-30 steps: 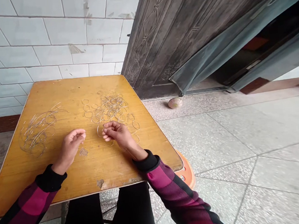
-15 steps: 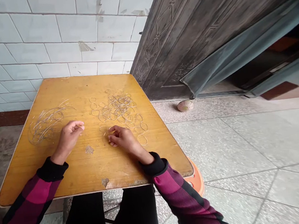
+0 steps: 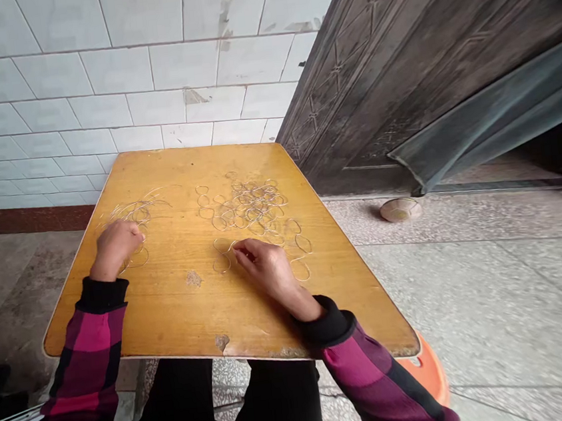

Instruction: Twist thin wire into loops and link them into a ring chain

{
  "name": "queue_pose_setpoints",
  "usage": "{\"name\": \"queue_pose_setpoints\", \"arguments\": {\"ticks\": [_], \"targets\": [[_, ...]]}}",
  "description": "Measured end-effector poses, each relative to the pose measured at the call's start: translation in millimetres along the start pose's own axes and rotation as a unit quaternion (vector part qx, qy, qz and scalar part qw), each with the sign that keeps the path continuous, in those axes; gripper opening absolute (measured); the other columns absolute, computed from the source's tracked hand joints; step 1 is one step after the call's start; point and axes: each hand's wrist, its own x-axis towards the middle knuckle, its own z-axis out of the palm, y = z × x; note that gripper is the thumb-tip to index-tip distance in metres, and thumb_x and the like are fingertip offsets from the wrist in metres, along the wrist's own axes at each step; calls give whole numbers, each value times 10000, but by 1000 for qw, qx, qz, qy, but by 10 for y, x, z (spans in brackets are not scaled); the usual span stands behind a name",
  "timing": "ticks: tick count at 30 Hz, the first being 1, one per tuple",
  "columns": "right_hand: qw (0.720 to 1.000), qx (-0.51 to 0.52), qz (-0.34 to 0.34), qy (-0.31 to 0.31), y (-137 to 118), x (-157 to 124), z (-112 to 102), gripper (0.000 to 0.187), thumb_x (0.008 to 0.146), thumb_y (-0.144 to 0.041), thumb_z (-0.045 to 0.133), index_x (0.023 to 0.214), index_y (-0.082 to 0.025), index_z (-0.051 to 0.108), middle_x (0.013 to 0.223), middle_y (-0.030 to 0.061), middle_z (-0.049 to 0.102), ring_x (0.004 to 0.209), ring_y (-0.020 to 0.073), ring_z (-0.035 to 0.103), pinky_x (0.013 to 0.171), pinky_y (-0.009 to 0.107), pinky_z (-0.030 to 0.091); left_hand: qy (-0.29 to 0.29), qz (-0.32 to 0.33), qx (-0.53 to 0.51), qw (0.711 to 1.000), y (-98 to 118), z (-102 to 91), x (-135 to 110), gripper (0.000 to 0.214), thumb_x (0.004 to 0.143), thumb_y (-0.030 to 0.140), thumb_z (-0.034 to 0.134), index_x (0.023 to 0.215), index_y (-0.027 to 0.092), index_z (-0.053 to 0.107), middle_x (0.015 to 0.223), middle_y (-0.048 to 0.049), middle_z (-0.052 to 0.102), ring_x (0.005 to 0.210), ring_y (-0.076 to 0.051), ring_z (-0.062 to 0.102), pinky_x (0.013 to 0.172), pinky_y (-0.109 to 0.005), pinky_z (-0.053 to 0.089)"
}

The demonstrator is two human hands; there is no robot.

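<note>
My left hand [image 3: 117, 246] is over the pile of loose thin wires [image 3: 144, 205] on the left of the table. Its fingers are curled closed, and what they hold, if anything, is hidden. Further right, my right hand [image 3: 267, 265] pinches a thin wire bent into loops [image 3: 221, 263], low at the tabletop. Just beyond that hand lies a heap of looped wires [image 3: 257, 199], several of them shaped like a figure eight. Another looped wire [image 3: 303, 243] rests to the right of my fingers.
The wooden table [image 3: 171, 316] has chipped spots and stands against a white tiled wall [image 3: 124, 106]. An orange stool [image 3: 428, 372] shows under its right corner. Rightward are a dark carved door [image 3: 351, 109], a hanging cloth [image 3: 477, 123] and a worn ball [image 3: 400, 209] on the floor.
My left hand has moved left onto the loose wires, its fingers curling. My right hand has come down beside a looped wire. The view has shifted left.
</note>
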Motion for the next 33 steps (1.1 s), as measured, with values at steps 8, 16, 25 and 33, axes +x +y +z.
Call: {"name": "queue_pose_setpoints", "arguments": {"ticks": [8, 16, 25, 33], "targets": [[1000, -4, -21, -20, -5, -4, 20, 151, 867, -196, 512, 826, -153, 650, 743, 58, 682, 606, 143, 588, 586, 252, 412, -5, 12, 201, 980, 220, 280, 11, 246, 795, 136, 474, 856, 112, 711, 1083, -215, 619, 880, -312, 624, 703, -394, 458], [999, -4, -40, -22, -14, 5, 11, 164, 884, -200, 494, 839, -157, 646, 748, 58, 670, 628, 143, 585, 603, 257, 410, 105, 34, -83, 990, 252, 11, -100, 99, 669, 183, 561, 577, 185, 598, 607, -35, 586, 601, -163, 513, 531, -269, 340], [979, 192, 62, -11, -22, 34, 40, 193, 868, -336, 566, 875, -164, 654, 650, 13, 614, 552, 114, 540, 562, 260, 434, -156, 11, -645, 748, 497, 26, -318, 112, 634, 177, 645, 667, 150, 542, 557, 3, 565, 390, -33, 364, 391, -163, 218], [770, 592, 221, -90, -70, 99, 4, 333, 675, -357, 800, 945, -192, 696, 910, 29, 697, 634, 70, 624, 555, 188, 515, -407, -30, -648, 643, 699, 416, -483, 163, 630, 184, 689, 691, 141, 544, 505, 15, 537, 338, -6, 305, 365, -146, 161]]}}
